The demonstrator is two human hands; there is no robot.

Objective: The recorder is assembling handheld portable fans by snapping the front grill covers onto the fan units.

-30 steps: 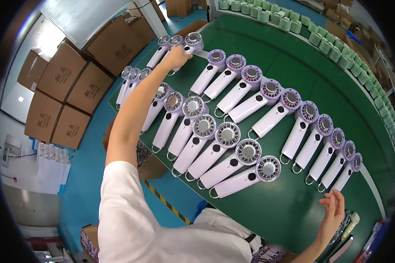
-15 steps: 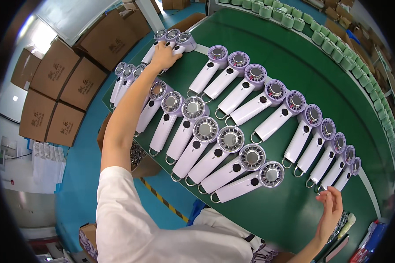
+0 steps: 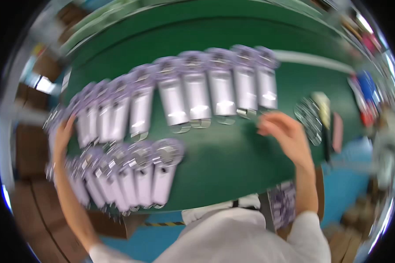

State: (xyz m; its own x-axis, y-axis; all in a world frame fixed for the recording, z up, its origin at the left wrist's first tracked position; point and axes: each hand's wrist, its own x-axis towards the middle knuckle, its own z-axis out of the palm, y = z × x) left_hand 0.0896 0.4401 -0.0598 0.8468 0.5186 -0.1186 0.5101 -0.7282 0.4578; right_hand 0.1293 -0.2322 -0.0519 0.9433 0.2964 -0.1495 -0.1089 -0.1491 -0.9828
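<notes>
Handheld fans with lilac round heads, pale handles and metal wrist loops stand out on the green table. One long fan row [image 3: 171, 96] curves across the middle; a nearer fan row [image 3: 127, 179] lies at the left. My left hand [image 3: 65, 133] is at the left end of the rows, among the fans there; blur hides its fingers' grip. Just right of the far row's last fan [image 3: 266, 81], my right hand [image 3: 287, 133] hovers over the table. Its fingers are loosely bent, with nothing seen between them. The whole picture is smeared by motion.
Right of my right hand lie a bundle of clear glossy pieces [image 3: 309, 119], a cream-coloured tool [image 3: 322, 107] and a pink flat item [image 3: 337, 132]. Blue and red things [image 3: 366, 94] sit at the far right. A box of lilac parts [image 3: 283, 204] stands below the table edge.
My view has swung to the right, so the rows appear farther left. My left hand remains by the leftmost fans. My right hand is now near the last fan of the far row.
</notes>
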